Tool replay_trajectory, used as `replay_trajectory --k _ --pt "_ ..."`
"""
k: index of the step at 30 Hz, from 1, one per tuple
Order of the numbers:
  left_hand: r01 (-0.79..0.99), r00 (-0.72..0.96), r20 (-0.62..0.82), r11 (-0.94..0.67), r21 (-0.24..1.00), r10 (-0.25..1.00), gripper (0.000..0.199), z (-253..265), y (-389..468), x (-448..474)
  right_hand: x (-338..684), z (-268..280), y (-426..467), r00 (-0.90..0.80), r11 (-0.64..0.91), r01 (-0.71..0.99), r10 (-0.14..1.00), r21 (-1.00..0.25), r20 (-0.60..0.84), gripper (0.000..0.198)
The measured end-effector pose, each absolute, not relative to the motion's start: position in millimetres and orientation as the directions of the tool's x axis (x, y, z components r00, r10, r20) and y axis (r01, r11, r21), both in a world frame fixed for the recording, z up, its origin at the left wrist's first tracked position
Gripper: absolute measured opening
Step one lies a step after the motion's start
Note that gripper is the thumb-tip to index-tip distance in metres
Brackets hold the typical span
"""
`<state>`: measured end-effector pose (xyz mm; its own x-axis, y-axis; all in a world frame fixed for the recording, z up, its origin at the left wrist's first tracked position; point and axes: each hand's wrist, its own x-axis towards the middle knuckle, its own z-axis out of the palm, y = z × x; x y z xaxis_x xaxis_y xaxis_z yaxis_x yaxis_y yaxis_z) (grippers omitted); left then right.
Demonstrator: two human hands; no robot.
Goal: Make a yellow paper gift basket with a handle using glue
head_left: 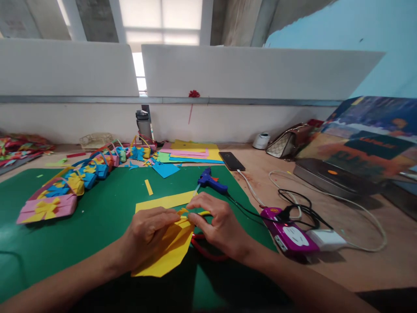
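A folded yellow sheet (167, 252), felt or paper, is held low over the green mat. My left hand (148, 232) is closed on its upper edge, fingers pressed over the fold. At the same edge my right hand (221, 224) pinches the material between thumb and fingers; its exact grip is partly hidden. Under and beside my right hand are scissors (208, 252) with red and yellow handles, mostly covered. Just beyond both hands lies a yellow strip (166, 201). A blue glue gun (211, 182) rests past it, nozzle near the strip.
Small pink, blue and yellow baskets with bows (48, 208) line the mat's left. Coloured sheets (195, 152) lie at the back beside a phone (232, 161). To the right are a purple power strip (286, 234), cables, and a dark case (325, 178).
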<state>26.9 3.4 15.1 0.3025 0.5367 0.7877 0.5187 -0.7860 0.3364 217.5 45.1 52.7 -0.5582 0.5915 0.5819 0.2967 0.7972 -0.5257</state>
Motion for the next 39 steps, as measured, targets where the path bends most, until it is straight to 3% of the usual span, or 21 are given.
replay_trajectory --k 16,25,30,39 --pt "0.496 0.287 0.787 -0.787 0.366 0.546 0.019 14 5 28 214 47 45 -0.601 0.787 0.206 0.571 -0.582 0.559 0.013" --pt "0.605 0.206 0.737 -0.676 0.421 0.644 0.016 17 1 29 213 52 42 -0.532 0.582 0.321 0.763 -0.747 0.366 0.010" --pt "0.642 0.171 0.730 -0.637 0.426 0.661 0.016 18 -2 28 215 55 40 -0.565 0.491 0.293 0.781 -0.820 0.266 0.012" --pt "0.571 0.152 0.779 -0.697 0.433 0.609 0.014 24 -3 33 216 55 36 -0.543 0.571 0.272 0.755 -0.774 0.366 0.009"
